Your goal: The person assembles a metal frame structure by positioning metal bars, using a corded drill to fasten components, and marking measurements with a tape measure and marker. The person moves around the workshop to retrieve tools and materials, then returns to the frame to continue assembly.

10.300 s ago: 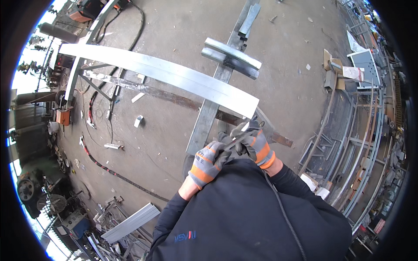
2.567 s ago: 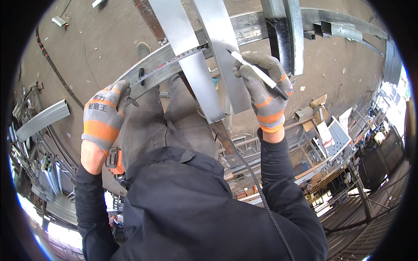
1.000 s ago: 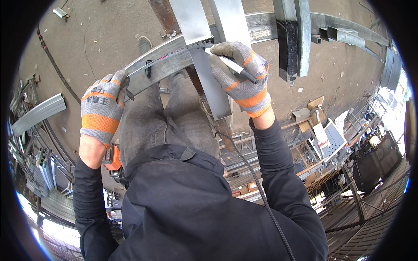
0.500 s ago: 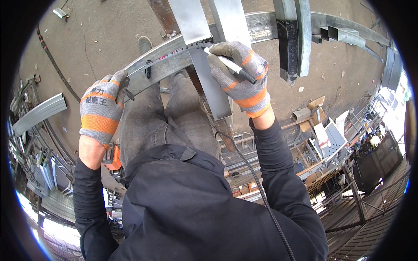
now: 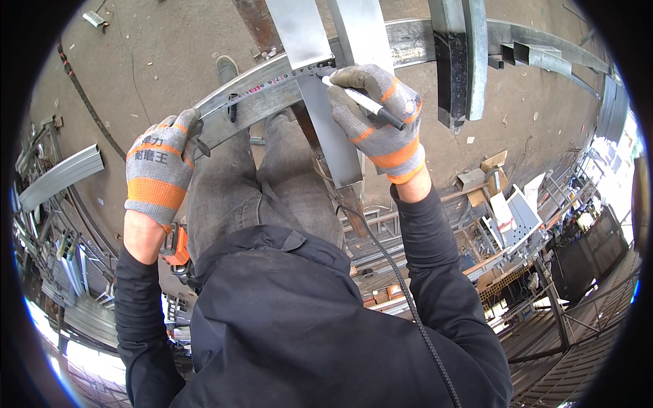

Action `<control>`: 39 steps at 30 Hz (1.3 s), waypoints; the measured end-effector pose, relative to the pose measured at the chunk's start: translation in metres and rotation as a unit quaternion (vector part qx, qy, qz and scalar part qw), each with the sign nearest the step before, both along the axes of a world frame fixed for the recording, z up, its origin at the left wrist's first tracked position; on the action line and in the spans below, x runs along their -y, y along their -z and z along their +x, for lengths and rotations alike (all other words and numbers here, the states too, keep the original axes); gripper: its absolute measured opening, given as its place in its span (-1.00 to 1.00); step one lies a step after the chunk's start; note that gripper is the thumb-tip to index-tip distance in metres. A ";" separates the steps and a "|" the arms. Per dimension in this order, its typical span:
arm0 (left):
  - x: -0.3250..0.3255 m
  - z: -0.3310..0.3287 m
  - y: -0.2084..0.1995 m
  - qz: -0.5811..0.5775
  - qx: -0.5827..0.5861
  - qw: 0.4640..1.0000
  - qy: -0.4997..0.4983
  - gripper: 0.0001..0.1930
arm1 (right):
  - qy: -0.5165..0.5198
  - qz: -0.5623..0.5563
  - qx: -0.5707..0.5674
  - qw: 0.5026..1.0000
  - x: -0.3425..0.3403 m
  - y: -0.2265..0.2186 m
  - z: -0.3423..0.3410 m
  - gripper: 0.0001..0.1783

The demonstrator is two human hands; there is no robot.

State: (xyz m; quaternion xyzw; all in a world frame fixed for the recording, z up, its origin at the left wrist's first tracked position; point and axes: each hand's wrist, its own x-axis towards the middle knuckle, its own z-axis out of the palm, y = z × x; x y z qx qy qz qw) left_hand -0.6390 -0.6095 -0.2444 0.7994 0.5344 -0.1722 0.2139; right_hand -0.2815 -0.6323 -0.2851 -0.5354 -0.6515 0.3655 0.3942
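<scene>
My left hand (image 5: 161, 160), in a grey and orange work glove, is closed around the near end of a tape measure; its case is mostly hidden by the fingers. The thin tape blade (image 5: 275, 81) stretches rightward over a grey metal beam (image 5: 262, 102) to a shiny metal tube (image 5: 331, 136) lying across that beam. In my gloved right hand (image 5: 381, 112) is a white marker pen (image 5: 367, 103) with a black end. Its tip points left at the tube beside the tape's end; I cannot tell whether it touches.
A second bright tube (image 5: 360, 30) and darker steel profiles (image 5: 450, 68) lie across the beam farther right. A black braided cord (image 5: 401, 285) runs past my right side. An orange power tool (image 5: 175, 246) is near my left hip. Metal scraps and racks (image 5: 510, 224) stand at right.
My right hand with the marker pen has shifted very slightly to the right. The left hand and the tape have hardly moved.
</scene>
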 end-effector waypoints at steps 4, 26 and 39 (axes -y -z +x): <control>0.000 0.000 0.001 0.006 0.031 1.000 -0.004 -0.62 | 0.010 0.010 0.016 1.000 -0.001 -0.003 0.003 -0.69; -0.212 -0.123 -0.040 0.049 0.189 0.979 -0.055 -0.75 | -0.071 0.229 -0.151 0.959 -0.090 -0.250 -0.132 -0.77; -0.402 -0.326 -0.039 -0.007 0.150 0.986 0.070 -0.75 | 0.044 0.088 -0.080 0.992 -0.230 -0.233 -0.422 -0.66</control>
